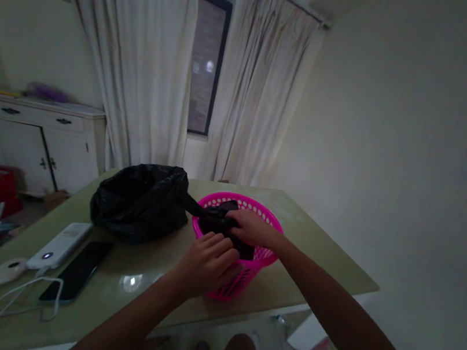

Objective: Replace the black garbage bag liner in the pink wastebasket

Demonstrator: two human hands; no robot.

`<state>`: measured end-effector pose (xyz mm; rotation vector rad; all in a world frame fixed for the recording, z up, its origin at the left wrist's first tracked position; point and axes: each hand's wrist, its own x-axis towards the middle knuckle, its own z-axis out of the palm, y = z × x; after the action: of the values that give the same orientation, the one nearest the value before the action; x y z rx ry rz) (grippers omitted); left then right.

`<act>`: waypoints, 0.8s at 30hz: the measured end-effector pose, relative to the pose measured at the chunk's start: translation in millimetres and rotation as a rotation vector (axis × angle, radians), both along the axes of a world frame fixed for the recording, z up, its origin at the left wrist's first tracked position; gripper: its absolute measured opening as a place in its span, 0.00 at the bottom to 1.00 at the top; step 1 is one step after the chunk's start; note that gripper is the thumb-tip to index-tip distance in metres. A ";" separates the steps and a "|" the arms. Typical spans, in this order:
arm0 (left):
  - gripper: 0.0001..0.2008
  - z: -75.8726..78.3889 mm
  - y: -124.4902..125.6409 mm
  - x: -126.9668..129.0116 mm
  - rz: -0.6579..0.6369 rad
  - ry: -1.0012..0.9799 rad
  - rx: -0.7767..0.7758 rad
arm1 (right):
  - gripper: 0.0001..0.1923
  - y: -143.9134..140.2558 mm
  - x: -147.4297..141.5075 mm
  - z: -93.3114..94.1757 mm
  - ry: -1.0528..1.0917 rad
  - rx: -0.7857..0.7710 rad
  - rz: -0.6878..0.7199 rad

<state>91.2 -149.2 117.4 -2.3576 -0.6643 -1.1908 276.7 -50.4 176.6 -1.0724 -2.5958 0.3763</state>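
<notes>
A bright pink plastic basket (pixel 244 199) with a perforated wall stands upright on the table. Black plastic bag material (pixel 220 211) lies bunched inside it. My right hand (pixel 254 228) reaches in over the basket's right side, its fingers closed on the bunched plastic. At the near left of the rim, my left hand (pixel 211 262) has its fingers curled over the basket's edge; its thumb is partly hidden. Left of the basket sits a puffed-out black plastic bag (pixel 139 205). From it, a narrow twisted strip of black plastic (pixel 194 205) runs across into the basket.
On the table's left lie a dark phone (pixel 78 272), a white power bank (pixel 59 245), a small white oval device (pixel 9 271) and a pale cable (pixel 23 290). The table (pixel 321 235) ends near my knees. A white cabinet (pixel 41 140) and curtains (pixel 152 69) stand behind.
</notes>
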 end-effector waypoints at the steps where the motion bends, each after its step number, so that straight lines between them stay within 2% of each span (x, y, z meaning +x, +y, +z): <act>1: 0.11 -1.7 0.2 1.2 0.017 -0.009 -0.020 | 0.09 2.4 2.0 5.9 0.095 0.026 -0.022; 3: 0.09 -4.3 1.2 1.4 0.021 -0.017 -0.061 | 0.10 8.1 14.1 23.2 0.363 0.076 -0.122; 6: 0.07 -9.2 1.7 -3.8 -0.020 -0.039 -0.094 | 0.14 20.8 49.8 53.3 0.799 0.197 -0.388; 8: 0.06 -14.7 5.3 -14.3 -0.041 -0.132 -0.068 | 0.14 29.0 81.4 70.9 1.018 0.318 -0.542; 10: 0.11 -21.9 16.8 -33.2 0.020 -0.307 -0.014 | 0.13 32.5 114.7 86.0 1.157 0.480 -0.648; 11: 0.12 -26.1 25.9 -45.7 0.091 -0.409 0.016 | 0.13 32.0 130.4 92.6 1.198 0.573 -0.683; 13: 0.12 -35.7 48.3 -74.9 0.411 -0.542 -0.082 | 0.13 27.8 157.5 102.4 1.216 0.768 -0.737; 15: 0.19 -47.4 70.4 -105.7 0.708 -0.415 -0.280 | 0.15 22.8 176.8 104.3 1.123 0.910 -0.782; 17: 0.26 -59.4 86.9 -133.5 0.879 -0.232 -0.398 | 0.18 21.4 188.5 94.4 0.954 0.938 -0.839; 19: 0.20 -66.6 97.0 -155.4 0.944 -0.083 -0.528 | 0.19 24.8 195.3 71.0 0.783 0.861 -0.899; 20: 0.19 -66.6 100.3 -163.6 0.955 -0.072 -0.587 | 0.20 27.7 197.7 54.7 0.709 0.803 -0.930; 22: 0.18 -57.1 105.3 -174.2 0.958 -0.222 -0.729 | 0.21 33.6 201.6 15.4 0.594 0.683 -0.982; 24: 0.18 -35.8 109.0 -177.9 0.905 -0.567 -0.825 | 0.24 37.0 204.6 -29.0 0.505 0.550 -1.068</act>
<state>-86.7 -40.2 81.5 -1.7084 -2.4547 -1.2232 481.3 -13.4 147.6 -1.6409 -1.2883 -0.2802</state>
